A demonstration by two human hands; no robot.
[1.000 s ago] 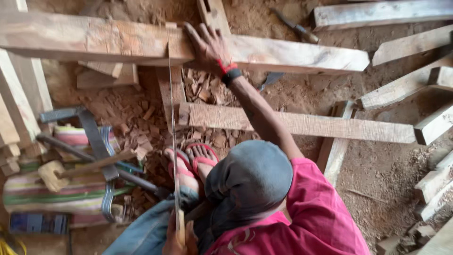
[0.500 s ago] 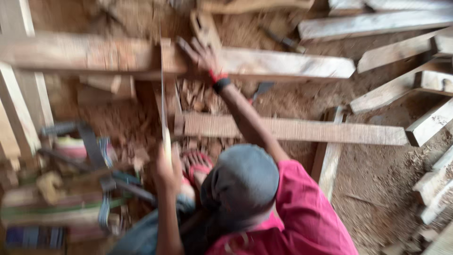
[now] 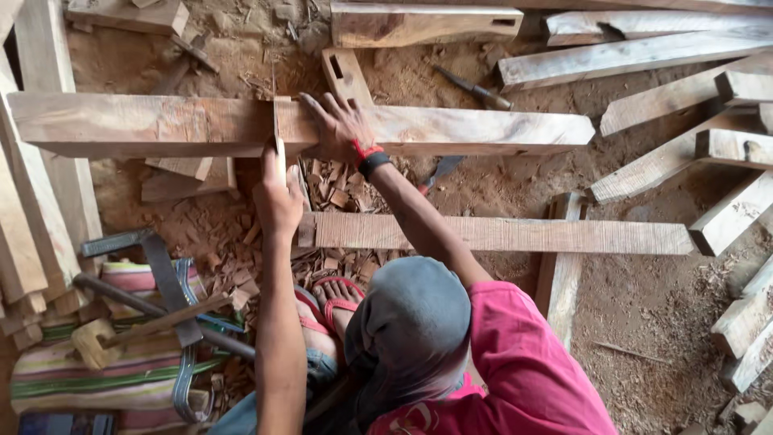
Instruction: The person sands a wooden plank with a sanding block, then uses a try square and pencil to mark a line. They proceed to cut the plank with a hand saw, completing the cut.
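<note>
Our left hand (image 3: 278,197) keeps a clenched grip on the saw (image 3: 274,113), its blade in the long beam (image 3: 161,125). Our right hand (image 3: 342,129) presses flat on that beam, fingers spread, released.

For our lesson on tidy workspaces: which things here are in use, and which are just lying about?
In use: saw in left hand; beam under right hand.
Lying about: chisel, mallet, steel square, striped bag, spare timber.
</note>
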